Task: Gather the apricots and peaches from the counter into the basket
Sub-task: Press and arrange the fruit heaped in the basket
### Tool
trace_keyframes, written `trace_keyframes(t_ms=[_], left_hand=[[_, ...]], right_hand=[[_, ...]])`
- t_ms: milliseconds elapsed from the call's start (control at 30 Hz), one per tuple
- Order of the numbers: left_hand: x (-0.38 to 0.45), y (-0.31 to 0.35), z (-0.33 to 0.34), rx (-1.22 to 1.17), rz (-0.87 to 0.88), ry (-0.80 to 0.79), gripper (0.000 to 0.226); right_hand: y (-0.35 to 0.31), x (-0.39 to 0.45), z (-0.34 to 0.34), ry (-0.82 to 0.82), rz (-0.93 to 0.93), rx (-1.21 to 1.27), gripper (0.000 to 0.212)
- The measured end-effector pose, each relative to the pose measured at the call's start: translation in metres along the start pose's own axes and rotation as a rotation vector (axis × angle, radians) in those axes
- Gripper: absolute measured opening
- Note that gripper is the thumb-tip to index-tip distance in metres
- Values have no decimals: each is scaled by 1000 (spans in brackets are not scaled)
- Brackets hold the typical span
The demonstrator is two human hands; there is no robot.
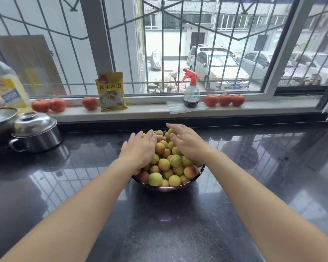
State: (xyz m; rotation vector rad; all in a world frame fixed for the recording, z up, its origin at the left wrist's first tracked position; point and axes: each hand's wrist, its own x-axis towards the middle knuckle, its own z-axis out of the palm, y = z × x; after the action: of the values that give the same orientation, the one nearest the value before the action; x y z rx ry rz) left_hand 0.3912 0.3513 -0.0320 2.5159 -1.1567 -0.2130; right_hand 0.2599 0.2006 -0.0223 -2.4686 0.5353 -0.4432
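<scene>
Your left hand lies flat, fingers straight and close together, on the left of the heaped yellow-orange apricots and peaches filling the round purple-rimmed basket. Your right hand rests likewise on the right. No loose fruit shows on the dark polished counter; a steel lidded pot stands well left.
</scene>
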Motion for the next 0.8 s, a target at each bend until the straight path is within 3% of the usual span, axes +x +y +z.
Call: trace_keyframes(t_ms=[100,233,433,567,667,800], left_hand=[[2,5,1,-106,-35,85,56],[5,4,-2,-119,-132,123,57],[3,15,0,-2,4,43,60],[3,25,-8,42,13,-8,62],[5,35,-13,80,152,-60,59],[10,57,-15,125,249,-102,58]], right_hand=[[-5,12,4,-59,-10,-34,41],[-1,10,-6,44,57,-33,34],[17,-13,-18,216,75,76,6],[18,-20,-18,330,150,185,13],[19,-23,-16,415,198,274,11],[18,-27,-7,361,191,269,17]])
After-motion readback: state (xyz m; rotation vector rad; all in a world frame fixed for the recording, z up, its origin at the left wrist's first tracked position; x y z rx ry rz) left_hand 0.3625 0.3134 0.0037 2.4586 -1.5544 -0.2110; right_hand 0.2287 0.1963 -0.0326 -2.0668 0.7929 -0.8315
